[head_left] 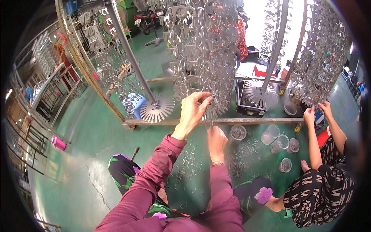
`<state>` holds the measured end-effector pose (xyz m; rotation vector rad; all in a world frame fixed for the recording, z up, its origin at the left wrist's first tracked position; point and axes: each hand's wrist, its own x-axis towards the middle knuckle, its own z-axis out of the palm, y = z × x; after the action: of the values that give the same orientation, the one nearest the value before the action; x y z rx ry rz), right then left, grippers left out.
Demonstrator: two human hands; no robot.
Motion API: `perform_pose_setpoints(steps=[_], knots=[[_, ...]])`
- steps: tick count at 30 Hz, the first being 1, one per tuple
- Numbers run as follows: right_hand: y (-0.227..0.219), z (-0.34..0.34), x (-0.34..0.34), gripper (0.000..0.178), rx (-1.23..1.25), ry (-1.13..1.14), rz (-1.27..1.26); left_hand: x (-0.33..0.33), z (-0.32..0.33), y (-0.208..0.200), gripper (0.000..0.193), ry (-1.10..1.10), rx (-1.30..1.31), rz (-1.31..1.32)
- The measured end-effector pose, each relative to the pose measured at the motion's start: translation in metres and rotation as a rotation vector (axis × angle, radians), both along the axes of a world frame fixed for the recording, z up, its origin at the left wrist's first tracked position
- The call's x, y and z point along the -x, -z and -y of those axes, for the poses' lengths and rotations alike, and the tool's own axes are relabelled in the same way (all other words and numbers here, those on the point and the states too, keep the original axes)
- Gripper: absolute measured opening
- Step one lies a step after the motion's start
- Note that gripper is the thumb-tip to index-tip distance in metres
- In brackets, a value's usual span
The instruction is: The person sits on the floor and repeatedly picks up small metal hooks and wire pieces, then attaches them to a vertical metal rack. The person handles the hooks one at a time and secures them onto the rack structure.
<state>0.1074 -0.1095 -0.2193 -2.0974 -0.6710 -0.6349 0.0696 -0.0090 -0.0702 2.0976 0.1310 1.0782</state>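
Observation:
Dense strands of linked silvery metal pieces (203, 50) hang in front of me. At their lower end my left hand (193, 113) is closed, thumb and fingertips pinching small metal pieces at the bottom of a strand. Just below and to its right, my right hand (217, 141) is closed too, its fingertips at a thin metal piece (211, 120) that hangs under the left fingers. The exact shape of what each hand grips is too small to make out. Loose curved metal hooks (187, 164) lie scattered on the green floor beneath my hands.
A rusty frame bar (255, 121) runs low behind my hands. Tubs of small parts (237, 133) stand right of them. Slotted metal discs (157, 109) surround upright poles. At right, a co-worker's hands (317, 111) touch another hanging bunch. A black crate (249, 108) sits behind the bar.

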Motion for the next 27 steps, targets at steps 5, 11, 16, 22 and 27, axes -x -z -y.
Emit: perform_pose_setpoints(steps=[5,11,16,22,27], knots=[[0.003,0.002,-0.005,0.015,0.01,-0.014,0.019,-0.007,0.001,-0.003,0.019,0.017,0.135,-0.13],[-0.013,0.018,0.002,0.027,0.026,0.033,-0.057,-0.003,0.0,-0.006,0.019,0.015,0.162,-0.167],[-0.089,0.035,0.0,0.026,-0.472,-0.071,-0.082,0.003,0.001,0.001,0.017,0.031,0.196,-0.084],[-0.177,0.003,-0.005,0.024,-0.169,-0.174,-0.107,0.012,-0.006,0.011,0.019,0.039,0.096,0.028],[-0.178,0.005,-0.012,0.017,-0.15,-0.178,-0.085,0.022,-0.006,0.009,0.02,0.051,0.095,0.036]])
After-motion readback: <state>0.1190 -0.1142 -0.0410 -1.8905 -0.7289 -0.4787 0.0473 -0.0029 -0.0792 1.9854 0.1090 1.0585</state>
